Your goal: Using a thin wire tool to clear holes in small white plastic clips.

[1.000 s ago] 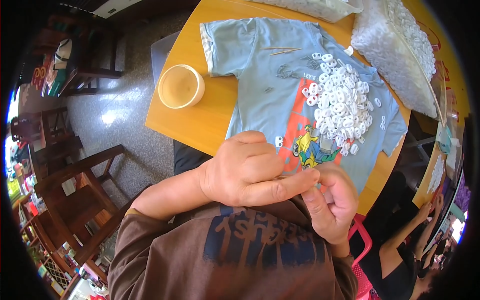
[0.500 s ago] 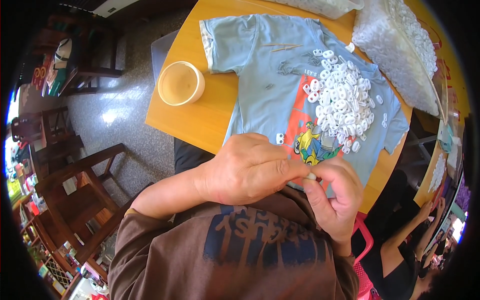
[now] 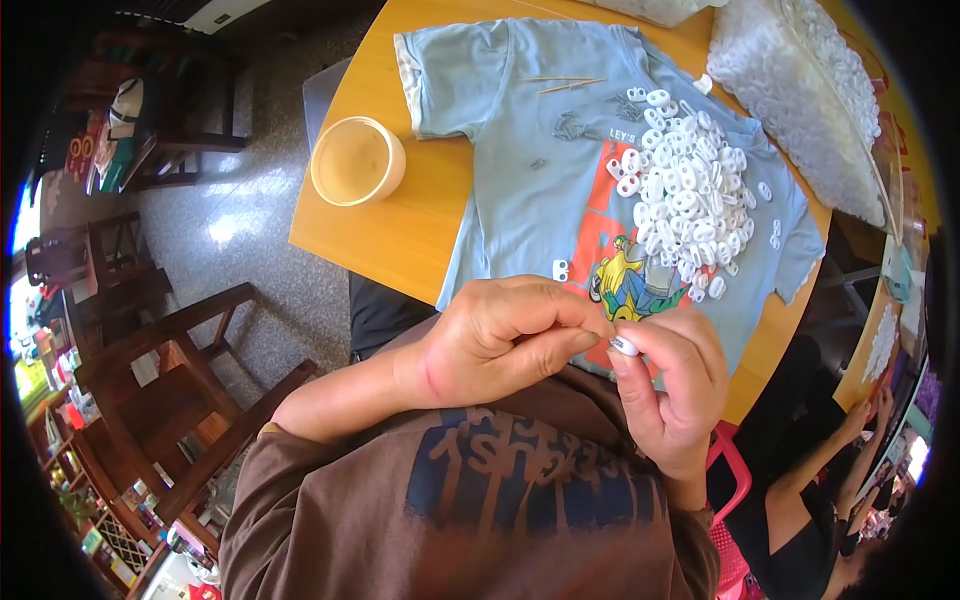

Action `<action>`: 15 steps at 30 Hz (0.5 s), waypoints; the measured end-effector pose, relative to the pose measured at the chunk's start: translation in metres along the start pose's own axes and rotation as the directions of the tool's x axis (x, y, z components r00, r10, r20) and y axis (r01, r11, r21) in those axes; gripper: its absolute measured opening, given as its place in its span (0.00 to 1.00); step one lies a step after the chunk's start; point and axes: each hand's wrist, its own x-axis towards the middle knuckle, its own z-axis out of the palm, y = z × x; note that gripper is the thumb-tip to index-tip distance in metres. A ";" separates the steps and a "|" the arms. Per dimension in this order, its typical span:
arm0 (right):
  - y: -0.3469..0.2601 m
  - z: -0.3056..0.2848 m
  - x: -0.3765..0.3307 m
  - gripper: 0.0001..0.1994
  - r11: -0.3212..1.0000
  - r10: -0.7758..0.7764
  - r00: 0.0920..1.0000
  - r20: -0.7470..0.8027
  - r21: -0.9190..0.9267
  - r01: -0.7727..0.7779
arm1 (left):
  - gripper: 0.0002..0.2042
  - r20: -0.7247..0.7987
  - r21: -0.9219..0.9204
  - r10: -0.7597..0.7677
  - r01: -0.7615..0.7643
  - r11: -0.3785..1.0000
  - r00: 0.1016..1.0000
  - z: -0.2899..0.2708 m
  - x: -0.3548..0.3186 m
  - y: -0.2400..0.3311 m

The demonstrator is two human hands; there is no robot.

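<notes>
One small white plastic piece (image 3: 624, 346) pinched at the fingertips of both hands, low centre above the brown shirt; left hand (image 3: 500, 345) curled, grip closed on it from 9 o'clock; right hand (image 3: 672, 390) grasping it from 4 o'clock; one heap of white pieces (image 3: 690, 205) at 1 o'clock on one blue T-shirt (image 3: 520, 170) spread over the desk (image 3: 400, 235); one cream bowl (image 3: 357, 160) at 10 o'clock; two thin sticks (image 3: 562, 83) at 12 o'clock.

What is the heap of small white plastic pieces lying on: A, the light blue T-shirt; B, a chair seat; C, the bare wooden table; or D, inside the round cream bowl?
A: the heap of white pieces rests on the light blue T-shirt spread over the wooden table, apart from the bowl.
</notes>
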 end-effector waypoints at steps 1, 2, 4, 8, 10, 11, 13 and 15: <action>0.001 0.000 0.000 0.10 1.000 -0.005 1.000 -0.006 0.018 0.005 | 0.05 0.000 -0.012 0.005 -0.005 1.000 1.000 0.000 0.000 0.000; 0.001 0.000 0.000 0.10 1.000 -0.005 1.000 -0.006 0.018 0.005 | 0.05 -0.001 -0.024 0.010 -0.010 1.000 1.000 0.001 0.000 -0.001; 0.000 -0.002 0.001 0.10 0.997 0.004 1.000 0.003 0.078 -0.005 | 0.04 0.002 -0.042 -0.013 0.013 0.999 1.000 0.001 -0.001 0.000; 0.000 -0.002 0.001 0.09 0.991 0.023 1.000 0.004 0.131 -0.024 | 0.03 0.000 -0.009 0.037 -0.037 0.999 0.999 0.002 -0.001 0.000; -0.002 -0.001 0.001 0.08 0.983 0.057 0.998 0.015 0.173 -0.058 | 0.03 0.002 0.020 0.069 -0.069 0.997 0.998 0.003 0.000 -0.001; -0.003 -0.001 0.001 0.08 0.983 0.056 0.998 0.016 0.173 -0.058 | 0.03 0.004 0.050 0.101 -0.101 0.994 0.995 0.003 0.000 -0.002; -0.004 0.000 0.001 0.07 0.976 0.101 0.995 0.016 0.194 -0.102 | 0.03 0.004 0.069 0.118 -0.118 0.991 0.993 0.004 0.000 -0.002; -0.004 0.000 0.001 0.07 0.973 0.106 0.994 0.017 0.206 -0.107 | 0.04 0.003 0.089 0.136 -0.136 0.987 0.991 0.003 0.000 -0.002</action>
